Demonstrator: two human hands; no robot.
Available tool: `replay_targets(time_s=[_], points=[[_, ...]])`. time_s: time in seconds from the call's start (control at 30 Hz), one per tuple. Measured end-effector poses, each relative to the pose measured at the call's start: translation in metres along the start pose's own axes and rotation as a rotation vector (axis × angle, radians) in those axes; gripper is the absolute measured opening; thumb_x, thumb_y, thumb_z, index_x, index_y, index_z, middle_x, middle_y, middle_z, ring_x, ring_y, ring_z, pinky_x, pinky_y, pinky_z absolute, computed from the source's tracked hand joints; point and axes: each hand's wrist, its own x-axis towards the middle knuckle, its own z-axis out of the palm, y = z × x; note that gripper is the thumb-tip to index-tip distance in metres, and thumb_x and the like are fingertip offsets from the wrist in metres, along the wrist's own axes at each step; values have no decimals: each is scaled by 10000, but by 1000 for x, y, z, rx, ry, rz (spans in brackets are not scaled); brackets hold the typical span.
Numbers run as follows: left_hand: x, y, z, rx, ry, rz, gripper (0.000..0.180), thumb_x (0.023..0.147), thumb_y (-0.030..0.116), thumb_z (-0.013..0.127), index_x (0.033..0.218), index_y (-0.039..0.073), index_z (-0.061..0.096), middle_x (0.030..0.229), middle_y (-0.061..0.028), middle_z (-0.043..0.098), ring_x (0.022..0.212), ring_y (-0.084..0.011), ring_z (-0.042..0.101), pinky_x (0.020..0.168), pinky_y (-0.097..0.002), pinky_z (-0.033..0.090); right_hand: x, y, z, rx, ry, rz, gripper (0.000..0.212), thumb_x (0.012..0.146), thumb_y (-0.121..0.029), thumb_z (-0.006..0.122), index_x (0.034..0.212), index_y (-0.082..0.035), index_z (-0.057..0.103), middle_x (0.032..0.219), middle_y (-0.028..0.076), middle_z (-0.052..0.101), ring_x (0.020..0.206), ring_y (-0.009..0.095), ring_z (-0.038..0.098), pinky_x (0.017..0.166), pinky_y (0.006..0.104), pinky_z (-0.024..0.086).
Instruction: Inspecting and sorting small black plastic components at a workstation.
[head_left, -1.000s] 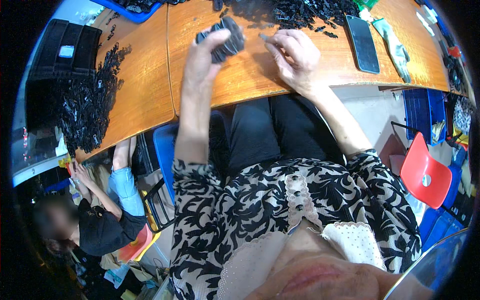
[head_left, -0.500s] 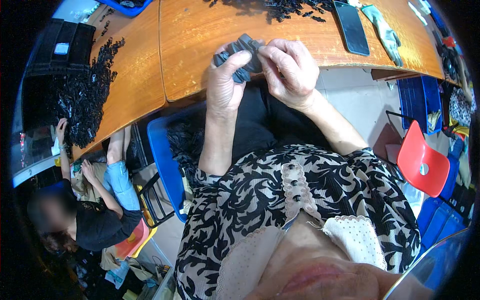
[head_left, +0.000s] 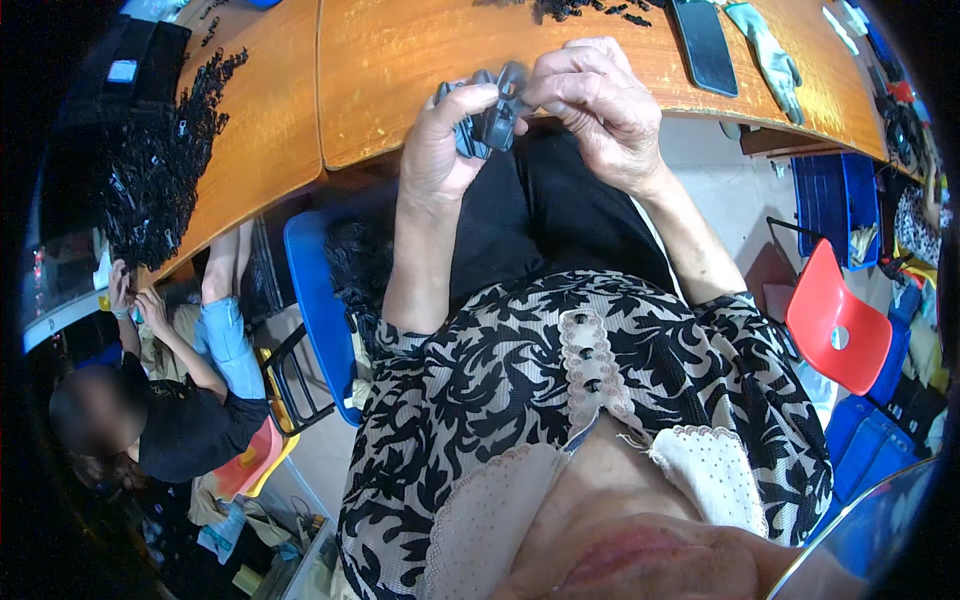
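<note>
My left hand (head_left: 437, 152) is closed around several dark grey moulded pieces (head_left: 492, 128), thumb on top, just off the table's near edge. They look like small plastic parts bunched together; their exact kind cannot be made out. Beside it, my right hand (head_left: 606, 112) has thumb and fingers pinched together at the right side of the bunch. A blurred dark bit shows by those fingertips, and whether it is held apart from the bunch is unclear.
On the wooden table (head_left: 400, 60) lie loose black plastic parts (head_left: 575, 10), a phone (head_left: 703, 50) and a work glove (head_left: 765, 60). A larger black heap (head_left: 165, 165) is at the left, near a seated co-worker (head_left: 200, 420). A blue tub (head_left: 318, 310) stands beside my left arm.
My right hand has drawn slightly right and up, away from the bunch. My left hand has shifted a little left, its pieces now turned differently. The co-worker's hands have come closer together.
</note>
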Motion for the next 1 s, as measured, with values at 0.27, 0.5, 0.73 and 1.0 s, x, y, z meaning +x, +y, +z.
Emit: replay_targets(time_s=[0.27,0.5,0.73,1.0], points=[[-4,3,-19,3,-201,-233,259,919,172,638,1069,-39,653,924,-127,714,775,-218,726,665,-296,635,5,-2,-1,84,-184,-131,221,701,23,683,882,-92,734,963,37,695,894,220,621,849,354,431],[-10,-1,-23,-60,-226,-187,298,924,186,631,1089,-61,647,932,-141,710,812,-230,723,645,-309,615,1,-10,6,138,-157,-98,242,702,46,667,889,-91,738,966,30,696,901,218,619,863,359,433],[-20,-4,-25,46,-155,-217,174,857,117,660,945,-31,688,859,-95,696,703,-179,699,628,-316,607,-4,-12,7,72,-241,-123,232,673,38,651,846,-90,738,971,24,698,875,205,620,864,355,435],[-41,-3,-24,117,-62,-90,220,905,103,646,1053,-59,642,946,-127,698,751,-190,707,644,-305,615,-28,-23,12,210,-343,241,247,888,-93,721,1128,-34,703,1068,78,672,971,255,661,964,380,474]])
